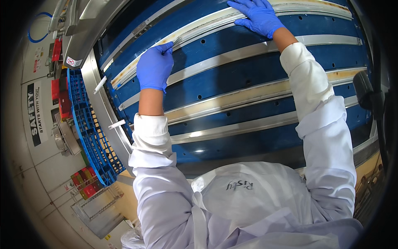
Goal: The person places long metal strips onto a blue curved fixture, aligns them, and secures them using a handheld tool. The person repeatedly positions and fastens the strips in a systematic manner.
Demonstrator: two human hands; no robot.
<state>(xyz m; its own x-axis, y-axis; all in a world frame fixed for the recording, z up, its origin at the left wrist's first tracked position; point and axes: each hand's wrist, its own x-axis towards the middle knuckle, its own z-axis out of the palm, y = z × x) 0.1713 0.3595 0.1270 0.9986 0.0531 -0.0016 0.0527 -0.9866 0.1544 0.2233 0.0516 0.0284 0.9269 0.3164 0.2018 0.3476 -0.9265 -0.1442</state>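
Observation:
My left hand (155, 68), in a blue glove, is closed at the edge of a long pale strip (215, 25) with metal edging and brown stains. A small greyish tip shows at its fingertips, too small to name. Farther right, my right hand (262, 18), also gloved in blue, lies with fingers spread on the same strip. The strip runs across a wide blue surface (232, 62) dotted with dark holes. Nearer to me, a plain metal bar (224, 59) and a second pale, stained strip (232, 98) cross it.
A metal frame (92, 76) with white pegs (117, 124) borders the blue surface on the left. Beyond it are a blue plastic crate (89, 128), red bins (64, 99) and a wall sign (35, 114). A dark fitting (364, 90) stands at the right.

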